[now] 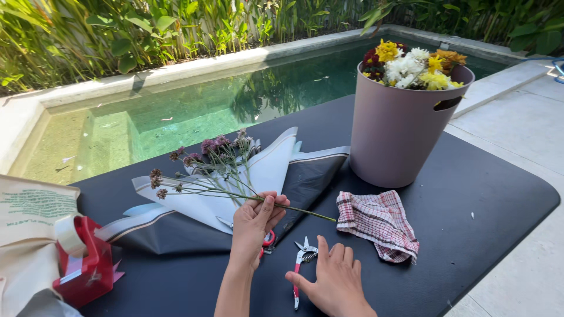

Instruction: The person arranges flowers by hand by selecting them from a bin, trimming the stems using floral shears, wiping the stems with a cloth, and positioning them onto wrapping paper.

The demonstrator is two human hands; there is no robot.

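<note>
Flower stems (235, 191) pinched in left hand (254, 226) over wrapping paper (258, 176), mid-table. Right hand (335, 276) near front edge, fingers spread flat, touching pruning shears (301, 264), not gripping. Checked cloth (379, 223) just beside. Bucket (399, 129) of flowers at far edge. Risk: thin stems could bend or slip from loose pinch. Scissors under left hand mostly hidden; tape dispenser (88, 264) and bag (26, 235) partly cut off at left.
</note>
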